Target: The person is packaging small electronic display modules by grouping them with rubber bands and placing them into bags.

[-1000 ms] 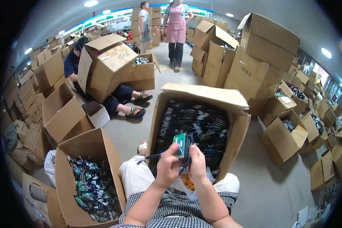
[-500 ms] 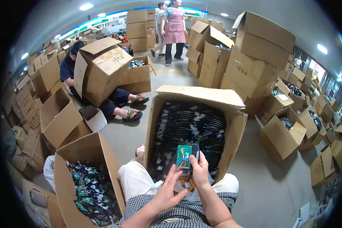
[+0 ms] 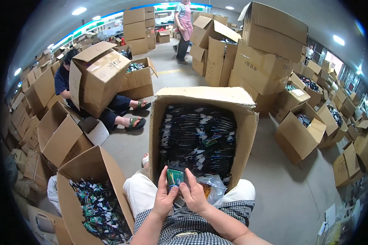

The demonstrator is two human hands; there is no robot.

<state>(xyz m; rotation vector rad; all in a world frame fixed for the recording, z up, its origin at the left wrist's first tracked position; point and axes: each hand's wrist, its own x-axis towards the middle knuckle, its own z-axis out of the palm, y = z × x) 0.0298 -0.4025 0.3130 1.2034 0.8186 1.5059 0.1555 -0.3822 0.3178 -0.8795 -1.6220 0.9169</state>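
Between my two hands is a green circuit board (image 3: 175,178) with coloured wires, lying against a flat black piece behind it. My left hand (image 3: 166,199) grips its left side, thumb over the front. On the right edge, my right hand (image 3: 194,196) closes with its thumb low on the front. Both hands are above the near end of a deep cardboard box (image 3: 246,136), which holds rows of black pieces with wires and white connectors (image 3: 192,130). A clear plastic bag (image 3: 216,188) with orange-yellow contents sits beside my right hand, partly hidden.
At my left stands an open carton (image 3: 114,173) of loose wired green boards (image 3: 95,210). Beyond it a seated person (image 3: 63,79) is behind a tilted carton (image 3: 100,79). Stacked cartons (image 3: 261,67) rise at far right. A person in a pink apron (image 3: 185,22) stands at the back.
My left hand has come up onto the board's left side. The board has moved left and down in view. The view has shifted, and the aproned person has turned.
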